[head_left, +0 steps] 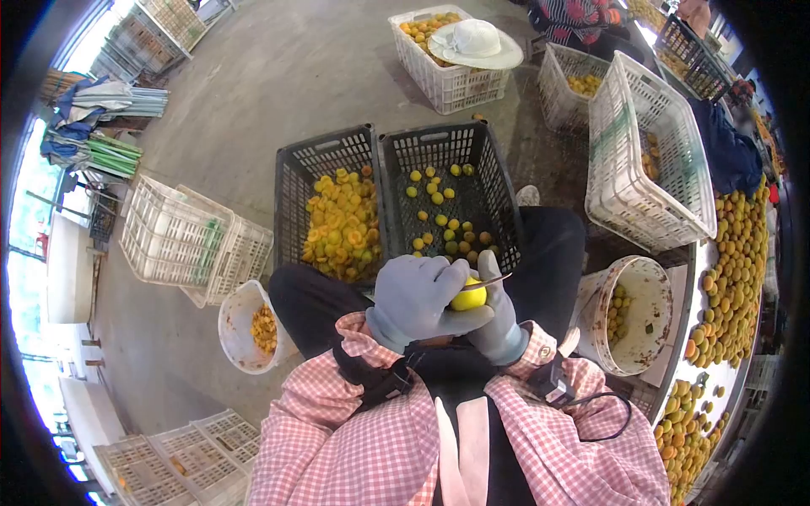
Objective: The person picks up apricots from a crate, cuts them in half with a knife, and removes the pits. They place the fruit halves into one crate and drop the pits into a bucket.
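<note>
Both my hands wear grey gloves and meet above my lap. My left hand (418, 299) is closed around what looks like the hidden handle of a thin knife (491, 282), its thumb under a yellow apricot (469, 295). Cupped around the fruit's right side is my right hand (499, 325). The blade lies across the apricot and points right. Just beyond my hands, a black crate (379, 181) on the left holds many cut apricot halves (342, 223). Beside it, another black crate (498, 173) contains scattered whole apricots (456, 232).
A white bucket (239, 354) with orange pieces stands left; a stained bucket (599, 337) with apricots stands right. White crates (173, 228) surround me. A hat (477, 42) rests on one crate. Apricots cover a table (704, 325) at right. Another person (578, 17) sits beyond.
</note>
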The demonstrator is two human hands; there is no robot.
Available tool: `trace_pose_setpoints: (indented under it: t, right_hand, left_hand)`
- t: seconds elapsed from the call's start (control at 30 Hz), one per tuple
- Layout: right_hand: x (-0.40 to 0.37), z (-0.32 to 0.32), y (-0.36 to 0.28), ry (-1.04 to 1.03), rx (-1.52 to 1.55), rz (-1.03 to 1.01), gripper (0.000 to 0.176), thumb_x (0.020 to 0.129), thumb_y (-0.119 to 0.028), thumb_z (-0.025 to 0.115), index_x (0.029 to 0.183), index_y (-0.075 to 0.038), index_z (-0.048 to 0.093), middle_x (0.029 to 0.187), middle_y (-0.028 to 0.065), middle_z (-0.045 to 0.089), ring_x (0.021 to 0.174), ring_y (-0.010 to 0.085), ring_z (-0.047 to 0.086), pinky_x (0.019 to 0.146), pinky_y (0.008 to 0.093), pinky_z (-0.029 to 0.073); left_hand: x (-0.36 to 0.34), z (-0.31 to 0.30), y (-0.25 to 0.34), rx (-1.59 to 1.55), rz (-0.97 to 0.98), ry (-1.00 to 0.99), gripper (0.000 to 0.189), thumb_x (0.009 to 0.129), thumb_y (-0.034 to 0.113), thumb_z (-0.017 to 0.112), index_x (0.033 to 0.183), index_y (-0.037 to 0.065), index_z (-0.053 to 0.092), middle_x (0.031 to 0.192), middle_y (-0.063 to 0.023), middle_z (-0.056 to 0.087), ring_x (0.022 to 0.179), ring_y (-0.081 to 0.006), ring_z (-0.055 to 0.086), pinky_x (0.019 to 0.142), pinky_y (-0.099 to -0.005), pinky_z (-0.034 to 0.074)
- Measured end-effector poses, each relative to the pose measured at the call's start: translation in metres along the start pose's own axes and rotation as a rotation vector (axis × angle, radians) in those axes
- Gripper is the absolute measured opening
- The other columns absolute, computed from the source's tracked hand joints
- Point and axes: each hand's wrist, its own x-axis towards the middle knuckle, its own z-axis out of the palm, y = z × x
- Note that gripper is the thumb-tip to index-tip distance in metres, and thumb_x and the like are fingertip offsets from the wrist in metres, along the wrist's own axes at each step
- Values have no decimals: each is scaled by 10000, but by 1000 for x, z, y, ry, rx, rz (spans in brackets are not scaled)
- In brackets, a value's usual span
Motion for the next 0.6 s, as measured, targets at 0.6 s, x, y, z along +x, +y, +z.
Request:
trace_pose_setpoints:
  t: [0.6]
  right_hand:
    - [48, -36, -10, 166, -440, -289, 542, 989, -536, 340, 972, -71, 618, 895, 19, 633, 723, 165, 599, 576, 304, 442]
  left_hand:
    - [-7, 47, -6, -400, -768, -126, 328, 940, 301, 573, 1112, 24, 604, 784, -23, 635, 650, -94, 594, 606, -267, 473]
